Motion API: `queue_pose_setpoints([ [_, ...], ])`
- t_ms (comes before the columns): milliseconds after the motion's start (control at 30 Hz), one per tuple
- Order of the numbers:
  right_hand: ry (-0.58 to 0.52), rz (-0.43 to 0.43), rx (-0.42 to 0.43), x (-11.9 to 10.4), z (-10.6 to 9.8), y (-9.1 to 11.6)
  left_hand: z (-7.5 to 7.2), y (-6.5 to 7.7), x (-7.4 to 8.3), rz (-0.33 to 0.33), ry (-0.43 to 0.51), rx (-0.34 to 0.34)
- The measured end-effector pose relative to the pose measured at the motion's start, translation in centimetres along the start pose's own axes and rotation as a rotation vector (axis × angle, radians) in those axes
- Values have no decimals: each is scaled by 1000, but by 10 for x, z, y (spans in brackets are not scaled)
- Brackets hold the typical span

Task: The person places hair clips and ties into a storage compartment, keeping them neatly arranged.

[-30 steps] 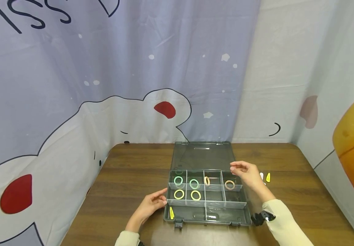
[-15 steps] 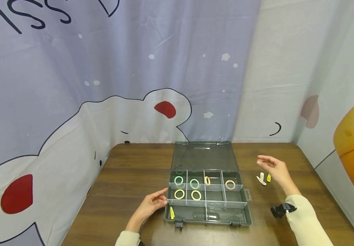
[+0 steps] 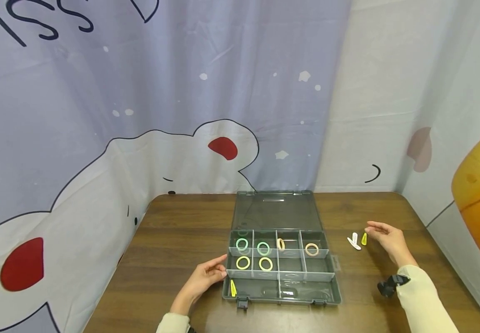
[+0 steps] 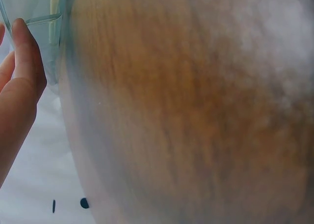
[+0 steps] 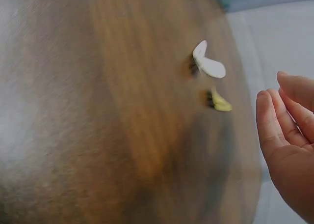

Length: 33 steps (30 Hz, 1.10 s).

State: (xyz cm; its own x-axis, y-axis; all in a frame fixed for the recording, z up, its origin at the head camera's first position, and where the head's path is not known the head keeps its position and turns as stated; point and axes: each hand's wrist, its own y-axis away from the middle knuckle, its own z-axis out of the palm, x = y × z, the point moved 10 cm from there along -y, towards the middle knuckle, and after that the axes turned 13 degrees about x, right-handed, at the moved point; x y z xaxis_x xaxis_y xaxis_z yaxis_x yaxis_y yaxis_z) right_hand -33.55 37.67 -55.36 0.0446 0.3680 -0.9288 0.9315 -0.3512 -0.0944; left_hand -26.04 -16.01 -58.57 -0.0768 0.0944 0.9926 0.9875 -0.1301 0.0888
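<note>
A grey see-through compartment box (image 3: pixel 306 291) lies on the table with its lid raised at the back. My left hand (image 3: pixel 201 279) is at its left edge, fingertips touching the side; the left wrist view shows those fingers (image 4: pixel 28 52) against the clear wall. To the right of the box, my right hand (image 3: pixel 391 243) hovers over the table with nothing between its fingers. Just left of its fingertips lies a yellow hair clip (image 3: pixel 364 239), also seen in the right wrist view, apart from the hand. Beside it are two white hair clips (image 3: pixel 354 241).
Inside the box, green rings (image 3: pixel 241 244), yellow rings (image 3: pixel 243 263) and tan rings (image 3: pixel 312 250) lie in separate compartments. A yellow clip (image 3: pixel 233 288) is in the front left compartment. A printed curtain (image 3: pixel 281 115) hangs behind the brown table (image 3: pixel 173 240).
My right hand has moved right, from above the box's right side to beside the loose clips, bringing the white clips into full view. The left hand has stayed at the box edge.
</note>
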Motion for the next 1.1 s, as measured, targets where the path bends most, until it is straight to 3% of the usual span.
queue_pose_setpoints([
  [233, 76, 80, -5, 24, 3, 3, 0, 1, 1, -6, -2, 4],
  [600, 215, 63, -39, 36, 8, 0, 1, 0, 1, -13, -2, 11],
  [1100, 262, 23, -17, 36, 12, -3, 1, 0, 0, -13, -6, 9],
])
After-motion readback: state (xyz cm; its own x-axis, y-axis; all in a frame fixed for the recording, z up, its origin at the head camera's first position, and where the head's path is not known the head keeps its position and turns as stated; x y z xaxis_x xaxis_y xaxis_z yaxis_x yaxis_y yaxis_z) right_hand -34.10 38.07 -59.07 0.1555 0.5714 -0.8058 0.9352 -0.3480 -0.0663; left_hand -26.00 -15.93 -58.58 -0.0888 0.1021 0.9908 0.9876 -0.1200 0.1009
